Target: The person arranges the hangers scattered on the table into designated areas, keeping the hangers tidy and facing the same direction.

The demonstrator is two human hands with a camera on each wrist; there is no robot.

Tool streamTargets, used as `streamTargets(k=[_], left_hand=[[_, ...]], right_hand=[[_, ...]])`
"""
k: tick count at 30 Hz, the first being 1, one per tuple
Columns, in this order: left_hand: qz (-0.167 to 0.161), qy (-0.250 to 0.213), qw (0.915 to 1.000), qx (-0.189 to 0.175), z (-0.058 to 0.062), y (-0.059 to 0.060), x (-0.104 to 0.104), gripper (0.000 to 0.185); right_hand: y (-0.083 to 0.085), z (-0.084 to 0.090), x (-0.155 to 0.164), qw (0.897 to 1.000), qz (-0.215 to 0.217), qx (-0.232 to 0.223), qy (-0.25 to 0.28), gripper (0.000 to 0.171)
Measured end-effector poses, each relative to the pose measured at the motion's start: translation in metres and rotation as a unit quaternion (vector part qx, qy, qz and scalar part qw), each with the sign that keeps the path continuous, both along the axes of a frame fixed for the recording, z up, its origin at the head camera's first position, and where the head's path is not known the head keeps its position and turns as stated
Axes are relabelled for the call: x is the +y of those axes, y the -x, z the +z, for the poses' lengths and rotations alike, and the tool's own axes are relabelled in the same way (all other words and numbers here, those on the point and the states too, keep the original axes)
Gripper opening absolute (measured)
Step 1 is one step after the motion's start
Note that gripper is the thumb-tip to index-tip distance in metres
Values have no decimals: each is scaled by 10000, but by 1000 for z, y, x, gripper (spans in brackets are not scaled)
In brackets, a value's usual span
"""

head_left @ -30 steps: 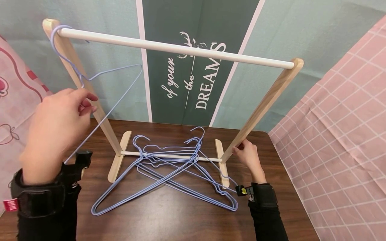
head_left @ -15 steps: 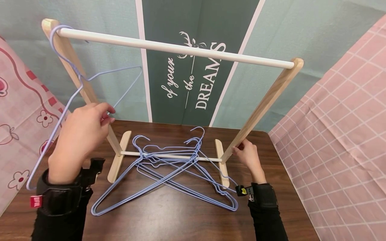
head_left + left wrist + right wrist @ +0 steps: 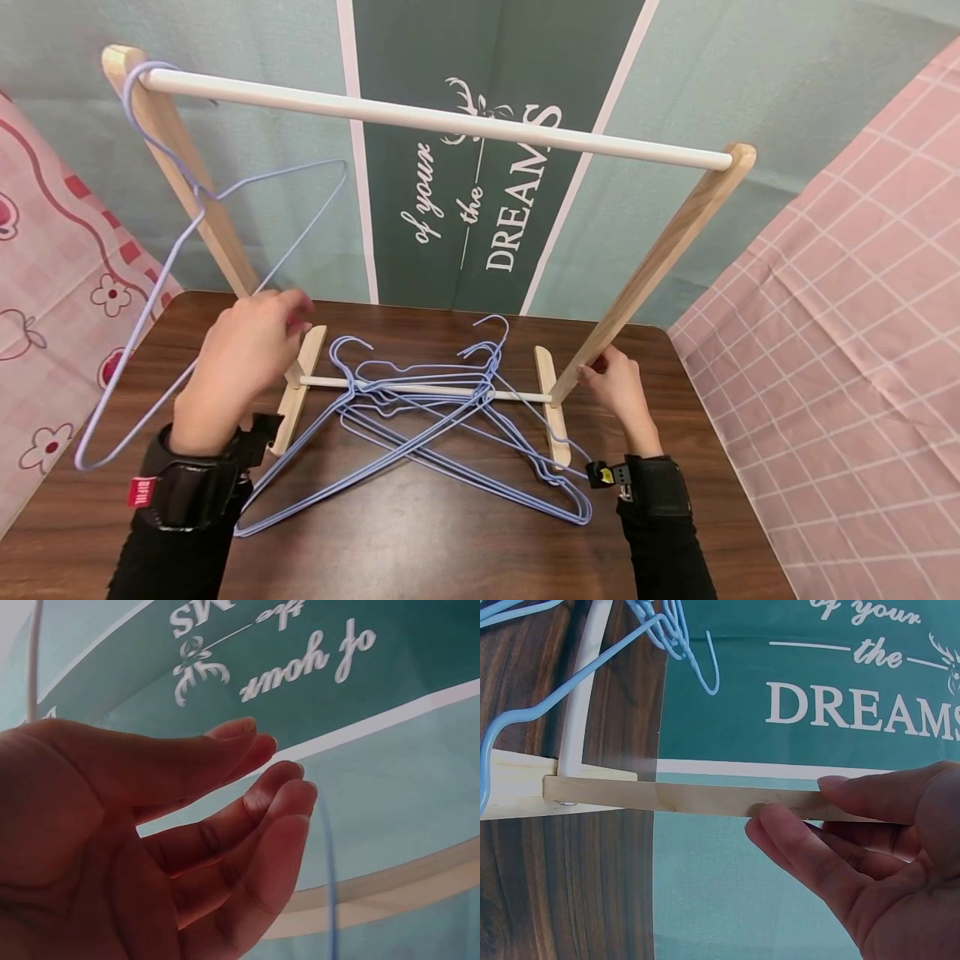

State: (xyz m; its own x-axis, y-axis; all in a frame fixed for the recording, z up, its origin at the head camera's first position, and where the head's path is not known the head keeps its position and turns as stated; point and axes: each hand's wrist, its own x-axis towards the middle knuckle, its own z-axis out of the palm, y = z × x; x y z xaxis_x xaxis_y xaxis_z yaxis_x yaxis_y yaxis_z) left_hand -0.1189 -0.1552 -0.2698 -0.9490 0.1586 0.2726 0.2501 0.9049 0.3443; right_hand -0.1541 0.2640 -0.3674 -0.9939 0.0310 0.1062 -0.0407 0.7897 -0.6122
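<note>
A blue wire hanger (image 3: 281, 172) hangs by its hook at the left end of the white top rail (image 3: 435, 119) of a wooden clothes rack. Beside its lower bar is my left hand (image 3: 243, 358), fingers loosely bent. In the left wrist view a gap shows between thumb and fingertips (image 3: 285, 851), with nothing held. My right hand (image 3: 615, 385) grips the rack's right post (image 3: 652, 267) low down, near its foot. The right wrist view has the thumb and fingers on either side of that post (image 3: 705, 799).
Several blue hangers (image 3: 420, 454) lie overlapping on the dark wooden table (image 3: 420, 567), across the rack's white lower bar (image 3: 517, 396). The rack's feet (image 3: 558, 425) stand on the table. Behind hangs a green curtain (image 3: 450, 275); pink cloths (image 3: 862, 333) line both sides.
My left hand has come down and to the right, from just below the hanger's neck past its lower bar. The hanger has swung slightly. My right hand stays in place.
</note>
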Motion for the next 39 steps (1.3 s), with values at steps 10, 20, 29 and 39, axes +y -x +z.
streamTargets(k=[10, 20, 29, 39], left_hand=[[-151, -11, 9990, -422, -29, 8, 6, 16], [-158, -23, 9923, -1230, -63, 21, 12, 14], [-173, -13, 9829, -1831, -91, 27, 12, 13], [-307, -47, 9809, -1921, -116, 31, 9, 17]], right_hand=[[0, 0, 0, 9999, 10, 90, -43, 23], [0, -1, 0, 9998, -2, 133, -114, 23], [0, -1, 0, 9998, 30, 146, -127, 22], [1, -2, 1, 9998, 48, 171, -133, 22]])
